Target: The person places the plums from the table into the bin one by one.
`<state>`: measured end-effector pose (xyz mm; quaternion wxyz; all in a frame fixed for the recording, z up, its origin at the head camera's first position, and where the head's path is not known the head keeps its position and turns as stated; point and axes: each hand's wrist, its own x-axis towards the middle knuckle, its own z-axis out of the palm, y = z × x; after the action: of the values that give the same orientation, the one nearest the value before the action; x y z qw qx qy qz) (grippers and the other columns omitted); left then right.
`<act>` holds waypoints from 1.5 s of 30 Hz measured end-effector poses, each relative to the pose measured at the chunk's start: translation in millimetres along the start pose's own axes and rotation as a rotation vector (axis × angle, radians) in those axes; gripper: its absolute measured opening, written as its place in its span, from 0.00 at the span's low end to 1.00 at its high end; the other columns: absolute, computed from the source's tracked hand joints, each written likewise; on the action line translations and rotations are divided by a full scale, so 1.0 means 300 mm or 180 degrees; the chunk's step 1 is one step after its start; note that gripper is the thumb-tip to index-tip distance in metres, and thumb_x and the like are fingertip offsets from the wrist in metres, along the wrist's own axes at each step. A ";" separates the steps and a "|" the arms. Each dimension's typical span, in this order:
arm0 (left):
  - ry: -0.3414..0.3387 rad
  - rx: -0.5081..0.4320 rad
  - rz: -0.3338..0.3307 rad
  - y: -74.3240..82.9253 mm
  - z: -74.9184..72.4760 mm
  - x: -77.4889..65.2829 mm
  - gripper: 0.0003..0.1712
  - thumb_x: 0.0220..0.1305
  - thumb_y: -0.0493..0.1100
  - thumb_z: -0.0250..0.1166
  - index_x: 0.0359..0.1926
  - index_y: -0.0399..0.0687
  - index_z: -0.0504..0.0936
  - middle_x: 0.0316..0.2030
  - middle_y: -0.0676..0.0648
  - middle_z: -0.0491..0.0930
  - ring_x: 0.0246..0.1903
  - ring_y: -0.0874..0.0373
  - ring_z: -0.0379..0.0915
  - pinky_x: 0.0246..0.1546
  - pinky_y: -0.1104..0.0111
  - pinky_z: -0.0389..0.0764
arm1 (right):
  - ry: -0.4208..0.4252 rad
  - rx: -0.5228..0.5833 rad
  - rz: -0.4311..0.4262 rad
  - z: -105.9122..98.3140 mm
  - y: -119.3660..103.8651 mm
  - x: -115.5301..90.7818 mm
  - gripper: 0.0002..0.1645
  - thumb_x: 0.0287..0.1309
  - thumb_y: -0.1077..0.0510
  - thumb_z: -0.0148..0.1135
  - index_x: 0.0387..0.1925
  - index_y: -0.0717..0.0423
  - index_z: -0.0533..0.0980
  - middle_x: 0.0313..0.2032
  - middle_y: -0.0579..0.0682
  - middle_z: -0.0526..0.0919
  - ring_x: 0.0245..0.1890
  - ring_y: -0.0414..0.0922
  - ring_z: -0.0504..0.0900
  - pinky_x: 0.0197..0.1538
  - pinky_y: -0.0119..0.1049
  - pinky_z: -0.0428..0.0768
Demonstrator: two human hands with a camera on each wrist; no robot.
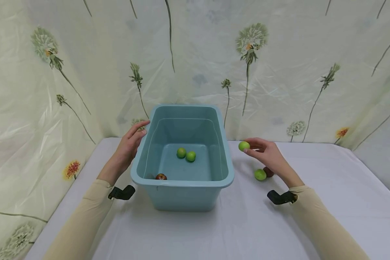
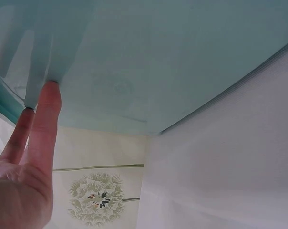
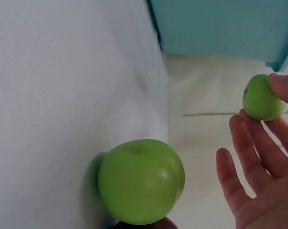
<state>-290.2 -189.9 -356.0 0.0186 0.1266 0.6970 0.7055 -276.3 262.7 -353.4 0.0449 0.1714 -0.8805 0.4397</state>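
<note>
My right hand [image 1: 263, 151] pinches a small round green fruit [image 1: 244, 146] between thumb and fingertips, raised above the table right of the tub. In the right wrist view the held green fruit [image 3: 262, 98] shows against the backdrop. Below that hand, another green fruit [image 1: 260, 174] lies on the table beside a dark red fruit [image 1: 268, 172], partly hidden by the hand. My left hand [image 1: 125, 153] has its fingers extended at the blue plastic tub's [image 1: 182, 183] left side. The left wrist view shows its fingertips [image 2: 50, 88] right at the tub's outer wall.
Inside the tub lie two green fruits, one green fruit [image 1: 181, 152] close to the other green fruit [image 1: 191, 156]. A red fruit [image 1: 160, 176] sits near the front wall, partly hidden by the rim. A white cloth covers the table [image 1: 247, 231]; a flowered curtain [image 1: 195, 54] hangs behind.
</note>
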 end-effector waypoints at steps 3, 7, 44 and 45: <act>0.0003 -0.0005 0.0004 -0.001 -0.001 0.000 0.29 0.74 0.54 0.53 0.72 0.58 0.63 0.60 0.42 0.70 0.55 0.46 0.75 0.42 0.65 0.81 | 0.0010 0.0006 -0.0030 0.000 0.000 0.003 0.26 0.65 0.56 0.64 0.61 0.63 0.73 0.53 0.60 0.80 0.51 0.57 0.80 0.51 0.38 0.77; -0.0008 -0.0008 0.0016 -0.001 0.000 -0.002 0.29 0.74 0.55 0.53 0.72 0.58 0.63 0.60 0.42 0.70 0.57 0.44 0.72 0.42 0.65 0.81 | 0.0081 0.0046 -0.0069 0.002 -0.007 0.006 0.25 0.66 0.57 0.63 0.61 0.63 0.73 0.54 0.60 0.80 0.52 0.56 0.79 0.49 0.30 0.76; -0.0010 0.0118 0.0047 0.001 0.000 -0.006 0.30 0.72 0.59 0.54 0.71 0.62 0.64 0.63 0.45 0.68 0.59 0.45 0.71 0.45 0.61 0.80 | 0.0438 0.0593 -0.0351 0.000 -0.196 0.059 0.24 0.67 0.57 0.62 0.61 0.62 0.74 0.53 0.57 0.81 0.50 0.44 0.79 0.48 0.29 0.78; -0.0012 0.0121 0.0049 0.002 0.001 -0.006 0.30 0.72 0.59 0.54 0.71 0.62 0.64 0.63 0.45 0.68 0.59 0.45 0.71 0.45 0.61 0.80 | 0.0445 0.0604 -0.0374 0.000 -0.205 0.060 0.24 0.67 0.57 0.62 0.61 0.62 0.74 0.53 0.57 0.81 0.50 0.44 0.79 0.48 0.29 0.78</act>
<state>-288.2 -190.2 -355.6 0.0121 0.1336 0.7093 0.6920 -272.2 223.9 -302.7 0.1154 0.1951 -0.8181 0.5286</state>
